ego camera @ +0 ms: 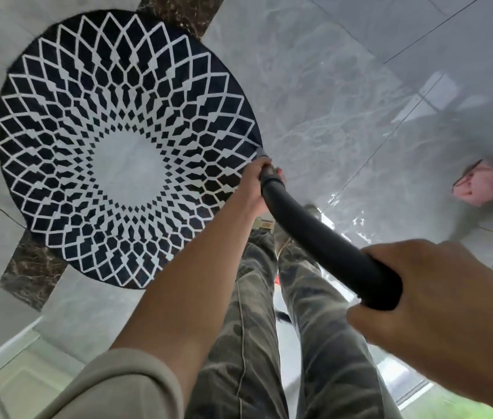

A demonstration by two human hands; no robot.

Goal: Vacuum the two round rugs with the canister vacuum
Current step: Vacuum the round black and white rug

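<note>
The round rug (94, 95) lies flat on the floor (345, 86), left of both hands. The left hand (254, 186) grips the black vacuum tube (314, 234) by the rug's edge, and the right hand (426, 285) grips its near end.

You are standing on a glossy grey marble-patterned tile floor (345, 86) with thin dark joints and bright reflections. A dark brown speckled stone strip (32, 267) crosses it at a slant, showing at the top edge and again at your lower left. Well off to your right a blurred pink object (477, 184) lies on the tiles, too smeared to identify, and a green patch (462, 408) shows at the lower right edge.
</note>
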